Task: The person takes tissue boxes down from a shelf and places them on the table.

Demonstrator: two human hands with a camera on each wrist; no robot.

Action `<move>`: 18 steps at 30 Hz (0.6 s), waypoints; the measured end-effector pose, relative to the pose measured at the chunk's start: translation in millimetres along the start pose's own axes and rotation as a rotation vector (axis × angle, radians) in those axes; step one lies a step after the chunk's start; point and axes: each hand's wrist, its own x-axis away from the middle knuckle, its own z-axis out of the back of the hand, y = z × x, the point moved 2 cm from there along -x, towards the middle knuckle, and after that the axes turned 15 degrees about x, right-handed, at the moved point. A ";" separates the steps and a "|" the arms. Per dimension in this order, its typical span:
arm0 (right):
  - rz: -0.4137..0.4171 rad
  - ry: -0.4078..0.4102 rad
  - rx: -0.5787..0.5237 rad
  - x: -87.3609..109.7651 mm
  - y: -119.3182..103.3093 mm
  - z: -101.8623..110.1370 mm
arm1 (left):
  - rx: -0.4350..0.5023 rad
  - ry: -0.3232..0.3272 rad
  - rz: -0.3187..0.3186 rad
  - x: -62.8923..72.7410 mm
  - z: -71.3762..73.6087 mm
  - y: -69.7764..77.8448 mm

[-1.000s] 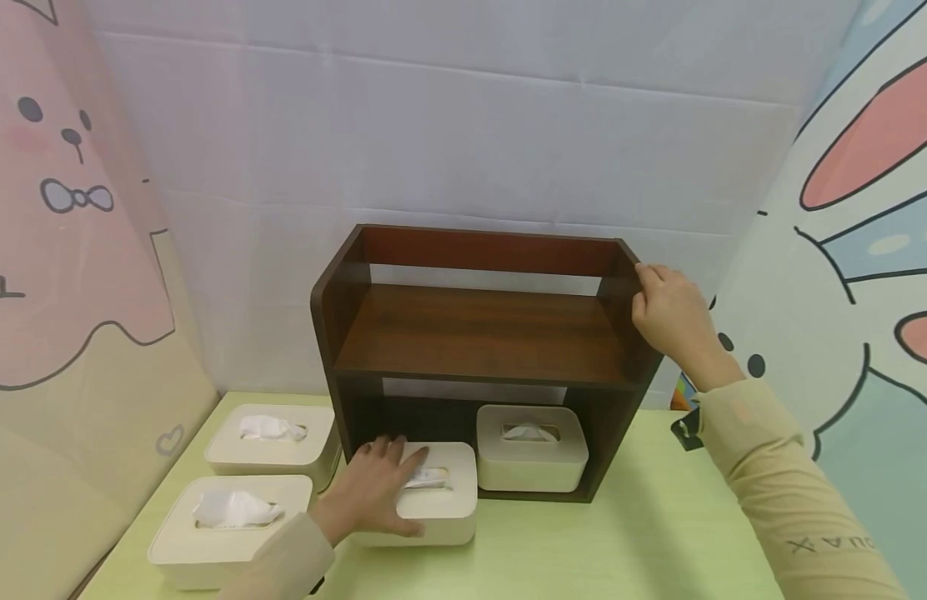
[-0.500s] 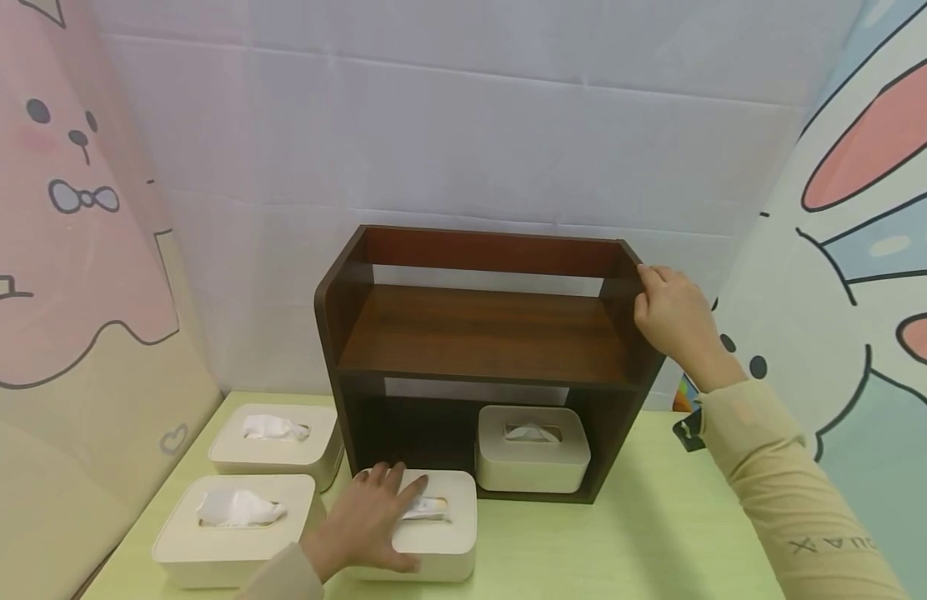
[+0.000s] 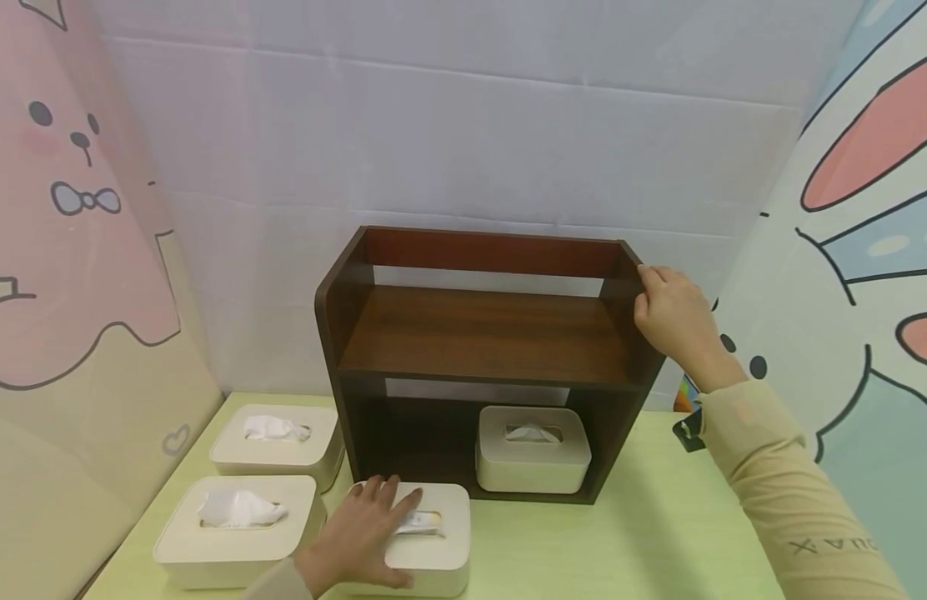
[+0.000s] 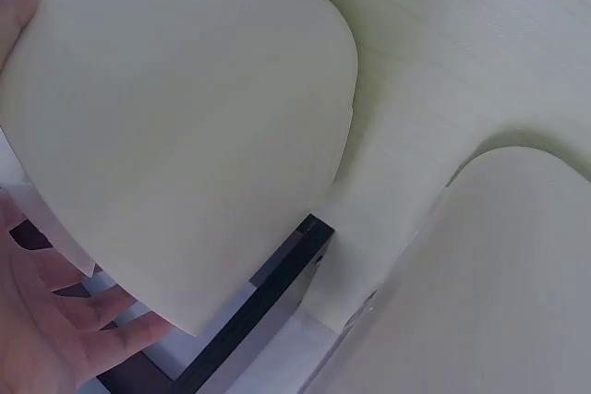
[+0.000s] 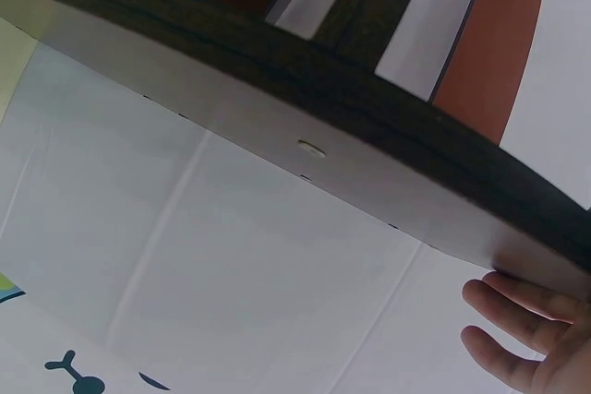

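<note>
In the head view my left hand (image 3: pixel 358 537) spans the top of a cream tissue box (image 3: pixel 433 550) in front of the dark brown two-tier shelf (image 3: pixel 478 333). Thumb and fingers grip opposite sides of this box (image 4: pixel 185 117), as the left wrist view shows; a white tissue packet (image 3: pixel 420 523) shows in its slot. My right hand (image 3: pixel 675 312) holds the upper edge of the shelf's right side panel. Several fingers (image 5: pixel 517 316) show by the panel's outer face in the right wrist view; the thumb is hidden there.
A second cream tissue box (image 3: pixel 533 450) stands inside the lower tier, at the right. Two more, a rear box (image 3: pixel 276 446) and a front box (image 3: pixel 234 554), stand left of the shelf on the light green table (image 3: pixel 553 550). A white cloth wall (image 3: pixel 463 142) rises behind.
My left hand has drawn the tissue box out of the lower left of the shelf, toward me. The right hand has stayed on the side panel.
</note>
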 end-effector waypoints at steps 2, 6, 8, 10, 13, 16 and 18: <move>0.001 0.003 0.000 0.1 0.2 -0.2 | 0.003 0.007 0.002 0.7 -0.9 -1.0; 0.000 0.009 -0.003 0.1 0.0 -0.7 | 0.012 0.024 0.000 2.7 -1.9 -2.3; 0.000 0.010 -0.005 -0.1 -0.2 -0.8 | 0.014 0.027 0.005 4.1 -1.4 -3.0; 0.000 0.010 -0.007 -0.3 -0.6 -0.8 | 0.014 0.021 0.010 5.3 -0.4 -3.8; -0.001 0.005 -0.008 -0.1 -0.8 -0.8 | 0.007 -0.001 0.019 7.7 0.9 -4.9; -0.006 -0.003 -0.011 0.3 -0.7 -0.5 | 0.002 -0.020 0.017 8.9 2.4 -5.4; -0.009 -0.010 -0.014 0.3 -0.4 -0.4 | 0.006 -0.025 0.015 9.2 3.7 -5.3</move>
